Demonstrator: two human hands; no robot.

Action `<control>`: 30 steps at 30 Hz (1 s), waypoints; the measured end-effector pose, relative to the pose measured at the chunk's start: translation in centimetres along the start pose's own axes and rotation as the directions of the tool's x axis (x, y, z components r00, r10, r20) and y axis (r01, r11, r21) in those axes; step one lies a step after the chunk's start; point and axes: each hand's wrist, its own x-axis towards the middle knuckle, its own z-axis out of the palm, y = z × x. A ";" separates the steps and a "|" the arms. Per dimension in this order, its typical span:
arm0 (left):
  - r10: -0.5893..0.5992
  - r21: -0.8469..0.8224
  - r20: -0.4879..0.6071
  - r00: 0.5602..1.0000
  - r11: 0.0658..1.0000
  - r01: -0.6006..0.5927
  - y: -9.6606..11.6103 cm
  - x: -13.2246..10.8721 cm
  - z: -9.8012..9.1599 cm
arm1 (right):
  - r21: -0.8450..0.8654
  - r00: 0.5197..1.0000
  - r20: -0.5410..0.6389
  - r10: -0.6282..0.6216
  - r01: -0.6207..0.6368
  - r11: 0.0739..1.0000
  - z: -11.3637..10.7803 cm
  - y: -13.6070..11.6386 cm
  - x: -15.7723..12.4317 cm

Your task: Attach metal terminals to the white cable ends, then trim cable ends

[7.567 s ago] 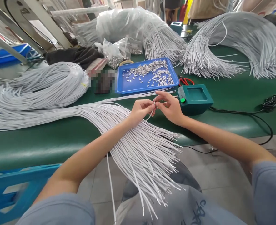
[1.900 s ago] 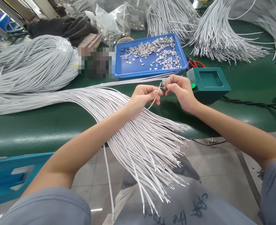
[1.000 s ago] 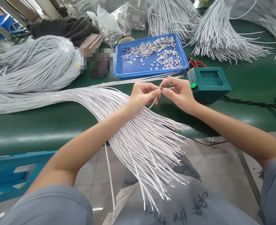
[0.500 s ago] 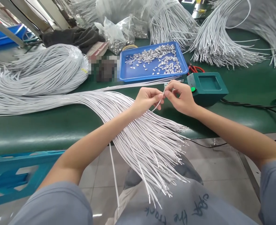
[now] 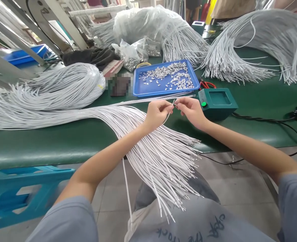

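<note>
My left hand (image 5: 157,113) is closed in a pinch on the end of a single white cable (image 5: 169,114) above the green table (image 5: 62,144). My right hand (image 5: 191,110) is pinched shut just to its right, fingertips meeting the cable's tip; what it holds is too small to name. Under my left forearm a large bundle of white cables (image 5: 148,148) fans off the table edge toward my lap. A blue tray (image 5: 150,90) of small metal terminals lies just beyond my hands. A green box device (image 5: 217,102) sits by my right hand.
Big cable bundles lie at the left (image 5: 62,87), back (image 5: 163,30) and right (image 5: 251,47). Plastic bags of metal parts (image 5: 132,55), a dark cloth (image 5: 87,57), red-handled scissors (image 5: 205,84) and a black cord (image 5: 276,121) are on the table. A teal stool (image 5: 24,191) stands below left.
Both hands stay pinched together at the cable tip with small finger shifts. The view has tilted upward, so more of the far table shows.
</note>
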 end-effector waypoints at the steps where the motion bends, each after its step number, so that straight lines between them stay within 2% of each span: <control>1: -0.082 -0.078 0.038 0.996 0.993 0.085 0.2 0.1 0.0 | -0.127 0.996 -0.023 -0.086 0.083 0.988 -0.1 0.4 0.2; 3: -0.226 -0.188 0.107 0.968 0.952 0.243 0.4 0.4 -0.1 | -0.323 0.980 0.009 -0.197 0.189 0.927 -0.4 1.3 0.6; 5: -0.349 -0.254 0.156 0.924 0.890 0.379 0.5 0.7 -0.3 | -0.434 0.962 0.067 -0.266 0.268 0.860 -0.6 1.9 0.9; 8: -0.453 -0.306 0.198 0.869 0.814 0.494 0.5 0.9 -0.6 | -0.544 0.920 0.139 -0.366 0.380 0.749 -0.8 2.3 0.9; 12: -0.487 -0.325 0.262 0.833 0.768 0.551 0.2 0.9 -0.7 | -0.647 0.872 0.231 -0.431 0.469 0.602 -1.1 1.9 0.9; 15: -0.506 -0.331 0.287 0.813 0.744 0.580 0.0 1.1 -0.7 | -0.676 0.852 0.270 -0.449 0.500 0.541 -1.3 1.4 1.1; 18: -0.518 -0.337 0.316 0.795 0.722 0.605 0.1 1.2 -0.7 | -0.671 0.843 0.292 -0.451 0.517 0.532 -1.4 1.0 1.1; 21: -0.489 -0.320 0.351 0.799 0.739 0.593 0.2 1.0 -0.5 | -0.669 0.873 0.231 -0.429 0.463 0.582 -1.2 0.7 1.0; 22: -0.463 -0.299 0.344 0.817 0.771 0.563 0.2 0.9 -0.4 | -0.649 0.896 0.178 -0.407 0.417 0.636 -1.0 0.7 0.9; 24: -0.356 -0.199 0.260 0.898 0.890 0.410 0.1 0.8 -0.2 | -0.510 0.958 0.059 -0.282 0.272 0.816 -0.6 0.4 0.8; 26: -0.120 0.012 0.107 0.987 0.993 0.120 -0.4 0.7 -0.3 | -0.210 1.000 0.030 -0.006 0.012 0.978 -0.1 -0.1 0.7; 27: 0.039 0.139 0.057 0.998 0.989 -0.046 -0.7 0.7 -0.5 | -0.042 0.985 0.077 0.152 -0.149 0.988 0.1 -0.4 0.6; 28: 0.192 0.250 0.040 0.980 0.948 -0.196 -1.1 0.7 -0.8 | 0.098 0.948 0.154 0.279 -0.296 0.950 0.4 -0.7 0.6; 30: 0.399 0.357 0.079 0.914 0.844 -0.400 -1.9 0.8 -1.3 | 0.243 0.874 0.294 0.386 -0.459 0.855 0.6 -1.3 0.6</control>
